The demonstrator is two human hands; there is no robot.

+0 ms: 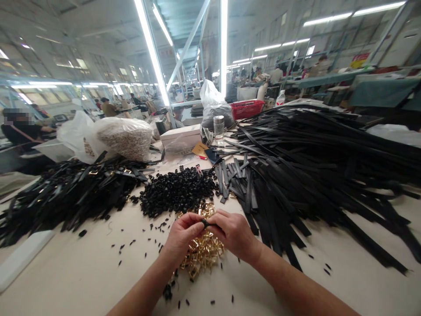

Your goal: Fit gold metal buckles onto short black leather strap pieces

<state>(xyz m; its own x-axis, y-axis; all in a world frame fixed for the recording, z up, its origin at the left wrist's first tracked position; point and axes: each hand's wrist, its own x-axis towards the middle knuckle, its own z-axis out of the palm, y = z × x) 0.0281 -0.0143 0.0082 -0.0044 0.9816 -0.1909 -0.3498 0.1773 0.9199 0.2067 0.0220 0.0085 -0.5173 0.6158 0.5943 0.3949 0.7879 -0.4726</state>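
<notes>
My left hand [182, 235] and my right hand [232, 232] meet above a heap of gold metal buckles [201, 252] on the table. Both hands are closed in a pinch on one small black piece [205, 224] held between their fingertips. Just beyond the hands lies a mound of small black loops [177, 191]. A large pile of long black straps [315, 166] spreads to the right, its nearest ends beside my right hand.
A second heap of black straps with buckles [66, 197] lies at the left. Behind stand plastic bags [125, 136], a white box [180, 136], a clear jar [219, 129] and a red basket [246, 109]. Black scraps dot the pale table [82, 272]. Other people work at distant tables.
</notes>
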